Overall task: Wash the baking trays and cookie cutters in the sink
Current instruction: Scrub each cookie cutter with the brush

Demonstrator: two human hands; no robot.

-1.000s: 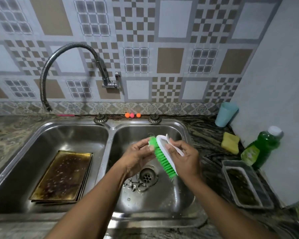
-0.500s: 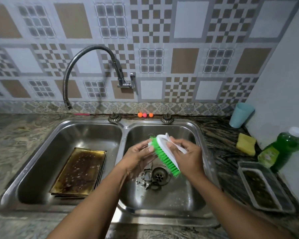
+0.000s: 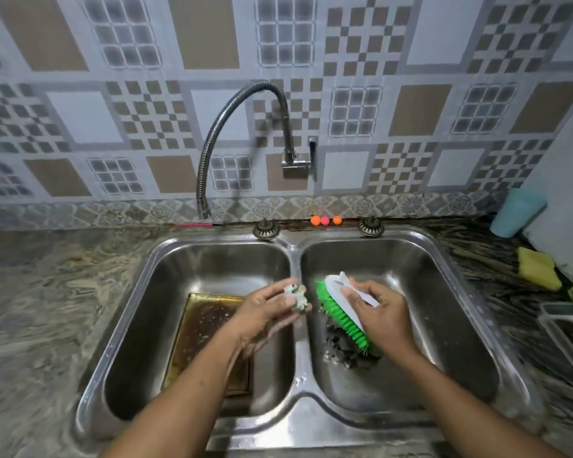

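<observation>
I'm holding my left hand [image 3: 265, 315] over the sink [image 3: 311, 424], right above the divider edge of its left basin. My left fingers [image 3: 277, 290] and thumb are pinching a small pale cutter [image 3: 297, 297]; it's blurred, so I can't tell its shape. My right hand [image 3: 386, 320] is hovering over the sink's right basin. My right fingers [image 3: 361, 289] are curling over the white back of a brush [image 3: 339, 312], gripping it. The brush is tilting, with its green bristles facing the cutter, close to it but not touching.

A tray [image 3: 202, 335], brown and stained, is lying flat on the floor of the sink's left basin, partly hidden under my left forearm. A pile [image 3: 339, 347] of small dark metal bits is sitting on the floor of the sink's right basin, below the brush, too blurred to sort out.

The faucet [image 3: 242, 123] is arching from the wall behind the sink, with its nozzle pointing down toward the left basin. Three balls [image 3: 325, 220] are lining up just behind the sink's back rim. A cup [image 3: 517, 213] and a sponge [image 3: 538, 269] are sitting on the table [image 3: 47, 292] to the right of the sink. A container [image 3: 566, 338] is lying there too, cut off by the frame edge.
</observation>
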